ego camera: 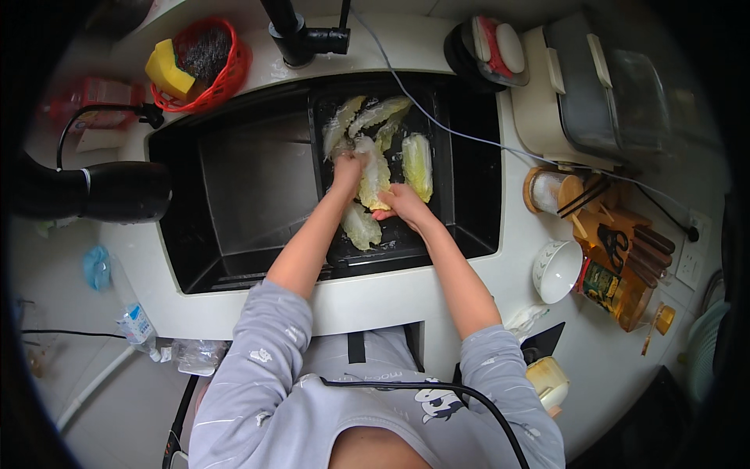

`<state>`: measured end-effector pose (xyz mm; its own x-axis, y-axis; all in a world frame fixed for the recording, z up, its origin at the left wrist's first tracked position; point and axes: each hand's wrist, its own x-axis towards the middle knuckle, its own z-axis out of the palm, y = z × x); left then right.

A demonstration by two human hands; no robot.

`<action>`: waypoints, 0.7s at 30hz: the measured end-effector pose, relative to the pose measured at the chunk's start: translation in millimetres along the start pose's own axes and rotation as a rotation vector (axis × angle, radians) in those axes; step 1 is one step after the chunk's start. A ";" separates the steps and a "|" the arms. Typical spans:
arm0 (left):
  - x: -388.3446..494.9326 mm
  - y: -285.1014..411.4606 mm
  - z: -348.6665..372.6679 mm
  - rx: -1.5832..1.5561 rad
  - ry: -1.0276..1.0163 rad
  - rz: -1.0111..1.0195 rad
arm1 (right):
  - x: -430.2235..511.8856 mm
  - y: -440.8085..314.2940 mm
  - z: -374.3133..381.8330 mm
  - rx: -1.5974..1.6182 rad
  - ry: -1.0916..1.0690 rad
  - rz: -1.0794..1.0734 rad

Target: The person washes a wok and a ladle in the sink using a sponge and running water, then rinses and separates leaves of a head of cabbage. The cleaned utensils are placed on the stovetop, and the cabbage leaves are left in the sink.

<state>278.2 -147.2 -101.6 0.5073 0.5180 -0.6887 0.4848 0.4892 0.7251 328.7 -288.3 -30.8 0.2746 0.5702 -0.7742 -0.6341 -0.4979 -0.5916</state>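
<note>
A pale green napa cabbage leaf (373,173) lies between my two hands over a black basin (331,249) set in the right part of the dark sink. My left hand (350,167) grips its upper left side. Near its lower frilly end, my right hand (401,205) has thumb and fingers closed on the edge. More cabbage leaves (384,112) rest in water at the basin's far side, and one leaf (361,227) is below my left hand. A compact piece of napa cabbage (417,167) sits to the right.
The black faucet (299,44) stands behind the sink (258,182). A red basket (234,73) holds a yellow sponge (170,70) and a scouring pad. A thin cable (469,139) crosses above the basin. At right are a white bowl (558,271), an oil bottle and scissors (613,246).
</note>
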 end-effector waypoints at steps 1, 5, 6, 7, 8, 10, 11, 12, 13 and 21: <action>-6.9 -2.8 0.8 -0.002 -0.043 0.022 | -2.4 -0.3 -1.4 0.053 -0.065 -0.014; -22.8 -3.0 6.8 0.142 0.008 0.279 | -8.7 -14.1 -22.1 -0.773 0.194 -0.265; -23.5 0.1 7.8 0.263 0.075 0.350 | -7.6 -19.5 -26.3 -1.027 0.475 -0.451; -24.6 2.8 8.4 0.389 0.152 0.375 | -4.3 -23.2 -26.2 -1.111 0.577 -0.542; -26.1 4.8 10.0 0.520 0.256 0.478 | 2.5 -27.5 -23.8 -1.162 0.706 -0.657; -28.6 6.9 10.2 0.729 0.234 0.390 | 16.4 -29.7 -13.7 -1.165 0.854 -0.689; -29.2 6.8 10.9 0.830 0.240 0.389 | 23.5 -27.8 -7.3 -1.121 0.871 -0.606; -29.2 5.8 9.8 0.871 0.220 0.408 | 28.8 -23.8 -2.6 -1.073 0.891 -0.550; -29.0 4.0 9.9 0.895 0.192 0.376 | 32.7 -18.4 0.1 -1.030 0.870 -0.490; -36.5 -1.5 11.8 1.128 0.280 0.743 | 35.2 2.6 -19.2 -1.079 0.684 -0.603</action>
<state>267.3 -175.1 -77.6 0.8048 0.5931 -0.0231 0.5433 -0.7205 0.4309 350.6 -282.1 -64.0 0.7899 0.6025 -0.1142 0.4768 -0.7204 -0.5037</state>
